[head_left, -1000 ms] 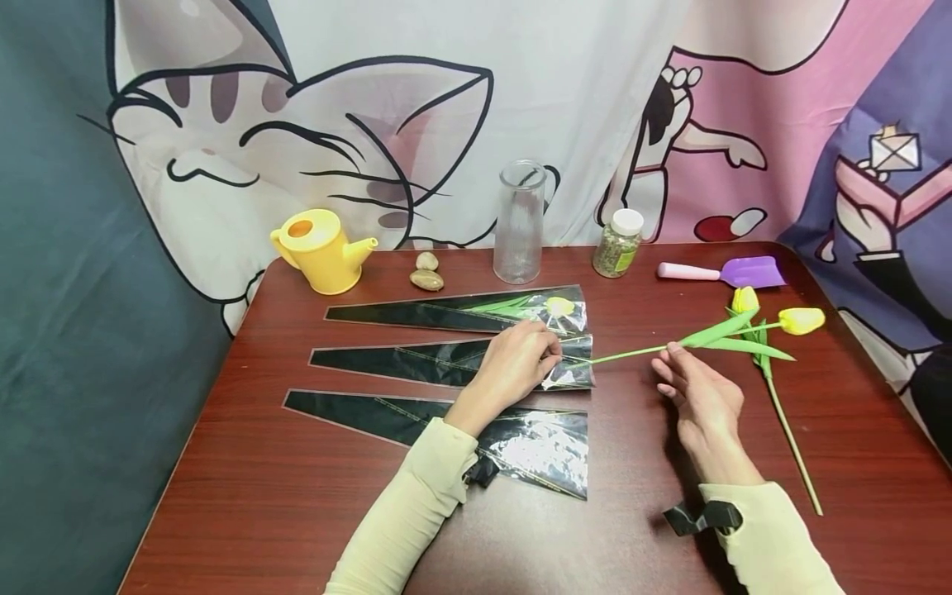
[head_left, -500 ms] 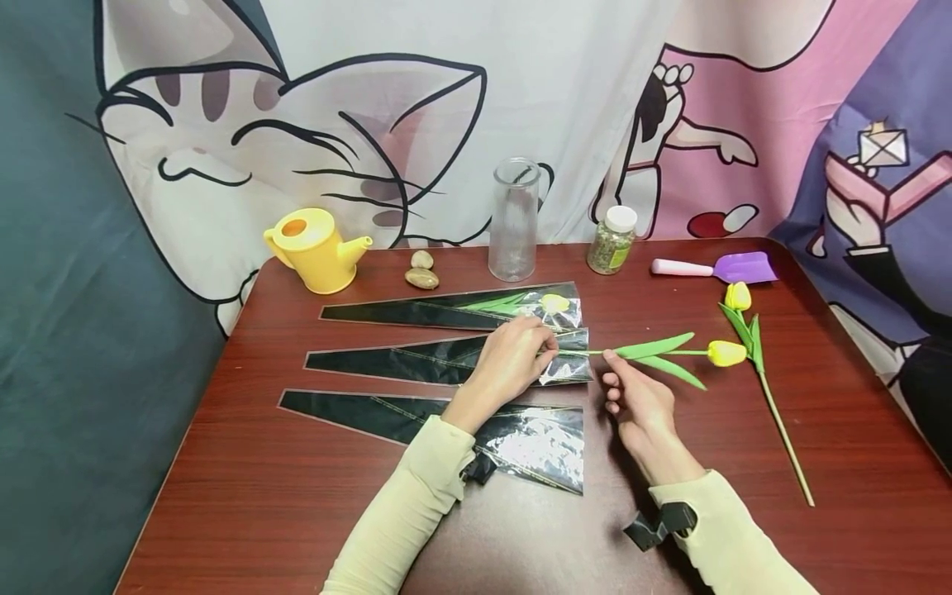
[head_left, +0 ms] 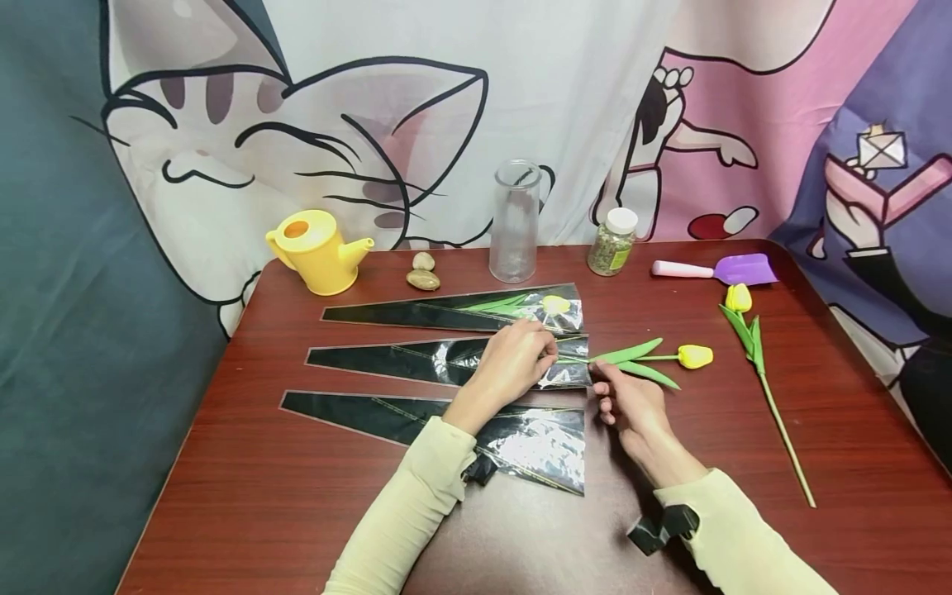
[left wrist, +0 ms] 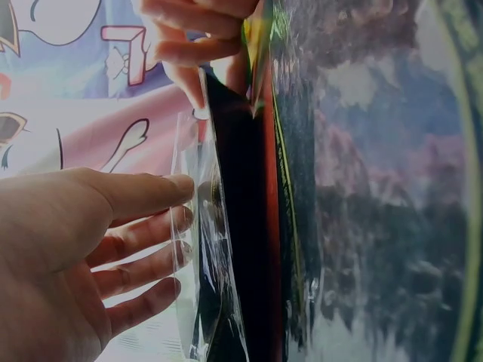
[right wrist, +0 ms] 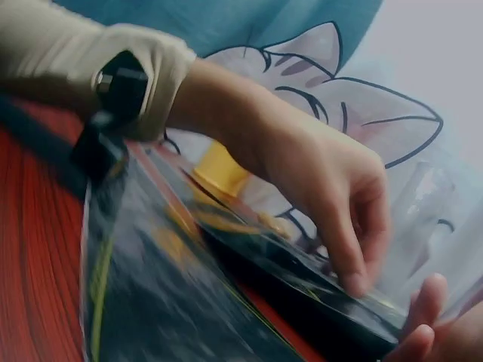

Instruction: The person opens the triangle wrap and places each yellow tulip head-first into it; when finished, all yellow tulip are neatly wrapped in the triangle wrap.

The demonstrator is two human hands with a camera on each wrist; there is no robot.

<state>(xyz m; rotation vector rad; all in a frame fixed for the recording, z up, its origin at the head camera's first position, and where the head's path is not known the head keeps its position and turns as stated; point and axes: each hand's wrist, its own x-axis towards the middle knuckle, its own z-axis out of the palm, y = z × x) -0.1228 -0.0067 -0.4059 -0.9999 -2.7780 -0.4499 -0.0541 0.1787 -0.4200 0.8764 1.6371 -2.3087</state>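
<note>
My left hand (head_left: pixel 516 359) pinches the clear film of the middle flower sleeve (head_left: pixel 387 364), a tapered black wrapper, near its wide right end. In the left wrist view the thumb and fingers (left wrist: pixel 143 298) hold that film (left wrist: pixel 185 302) up, apart from the black backing. At the sleeve's mouth, my right hand (head_left: pixel 637 411) pinches an artificial yellow tulip (head_left: pixel 695 357) near its leaf base. The tulip's stem runs inside the sleeve; leaves and bloom lie outside, to the right. In the right wrist view the left hand (right wrist: pixel 317 181) reaches down onto the sleeve.
Above lies a sleeve (head_left: pixel 394 314) with a tulip inside; below, a flat sleeve (head_left: pixel 349 411). Another tulip (head_left: pixel 773 405) lies right. Along the back stand a yellow watering can (head_left: pixel 320 256), stones (head_left: pixel 423 279), a glass vase (head_left: pixel 513 223), a jar (head_left: pixel 612 244) and a purple shovel (head_left: pixel 744 269).
The right hand has moved left with the tulip, and its stem has slid deeper into the middle sleeve. The left hand has stayed on the film.
</note>
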